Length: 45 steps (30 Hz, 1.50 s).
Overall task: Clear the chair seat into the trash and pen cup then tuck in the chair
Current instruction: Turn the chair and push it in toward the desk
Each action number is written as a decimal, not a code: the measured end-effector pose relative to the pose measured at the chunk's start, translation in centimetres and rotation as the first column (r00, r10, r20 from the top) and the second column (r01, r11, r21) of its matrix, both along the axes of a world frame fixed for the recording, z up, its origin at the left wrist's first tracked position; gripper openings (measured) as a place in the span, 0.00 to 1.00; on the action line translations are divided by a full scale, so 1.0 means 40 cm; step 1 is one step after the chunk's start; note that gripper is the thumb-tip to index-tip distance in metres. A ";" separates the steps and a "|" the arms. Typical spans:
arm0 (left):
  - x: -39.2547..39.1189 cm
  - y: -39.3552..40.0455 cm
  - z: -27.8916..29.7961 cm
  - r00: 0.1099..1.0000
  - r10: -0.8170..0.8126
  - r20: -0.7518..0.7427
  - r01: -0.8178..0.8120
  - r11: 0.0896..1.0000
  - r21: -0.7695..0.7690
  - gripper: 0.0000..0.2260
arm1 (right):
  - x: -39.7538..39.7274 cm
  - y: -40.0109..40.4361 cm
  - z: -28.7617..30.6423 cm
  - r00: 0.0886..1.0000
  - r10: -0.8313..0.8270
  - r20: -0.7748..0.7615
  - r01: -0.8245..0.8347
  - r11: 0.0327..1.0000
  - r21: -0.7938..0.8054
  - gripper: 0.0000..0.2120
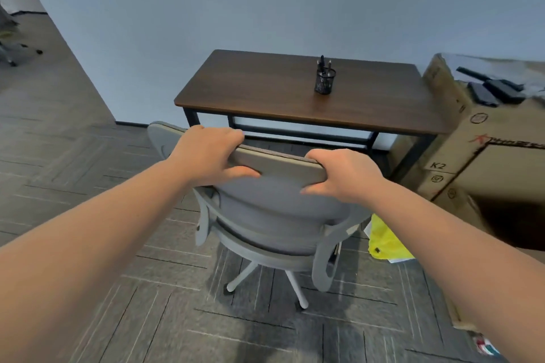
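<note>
You are on the last step: tucking in the chair [274,206]. Your left hand [206,153] and right hand [343,175] both hold the top edge of the backrest, fingers hooked over the far side and thumbs pressed on the near face, so each grip is closed firmly on the chair. The chair stands on the floor just short of the worktop [298,91], which lies at 12 o'clock from it, and it sits skewed, with the backrest angled toward 1 o'clock.

The next move calls for an even push from both hands toward 12 o'clock, with a little more from the left to square the chair to the opening between the legs of the worktop. Watch the armrests against the rail under the top, and the box [472,150] close by at 3 o'clock.

The pen cup [325,81] stands on the worktop toward its right half, with pens in it.

The seat itself is hidden behind the backrest, so you cannot confirm from here that it is cleared. No trash bin is plainly in view; the yellow bag [386,240] on the floor at 4 o'clock of the chair may be it, but it is partly covered and hard to read. The chair's base shows only in part.
</note>
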State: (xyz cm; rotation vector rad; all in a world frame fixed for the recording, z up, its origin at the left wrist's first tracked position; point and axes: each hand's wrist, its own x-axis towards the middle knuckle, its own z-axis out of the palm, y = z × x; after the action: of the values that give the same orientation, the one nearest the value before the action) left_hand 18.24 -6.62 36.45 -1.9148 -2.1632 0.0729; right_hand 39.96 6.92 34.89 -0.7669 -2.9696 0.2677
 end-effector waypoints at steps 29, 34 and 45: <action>-0.048 0.377 -0.060 0.978 -0.032 0.208 0.004 0.991 0.136 0.24 | 0.132 0.438 0.012 0.923 -0.382 0.053 0.379 0.923 0.068 0.22; -0.033 0.408 -0.057 0.973 -0.043 0.228 0.012 0.991 0.136 0.22 | 0.143 0.479 0.016 0.920 -0.388 0.059 0.384 0.921 0.067 0.24; -0.024 0.405 -0.052 0.967 -0.023 0.255 -0.010 0.992 0.128 0.22 | 0.147 0.482 0.008 0.930 -0.367 0.025 0.364 0.928 0.078 0.24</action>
State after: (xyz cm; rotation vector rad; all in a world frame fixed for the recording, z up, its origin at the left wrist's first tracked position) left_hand 17.28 9.57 34.36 -1.9490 -2.2566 -0.3255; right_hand 45.85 26.21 35.22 -1.3022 -2.7744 0.1219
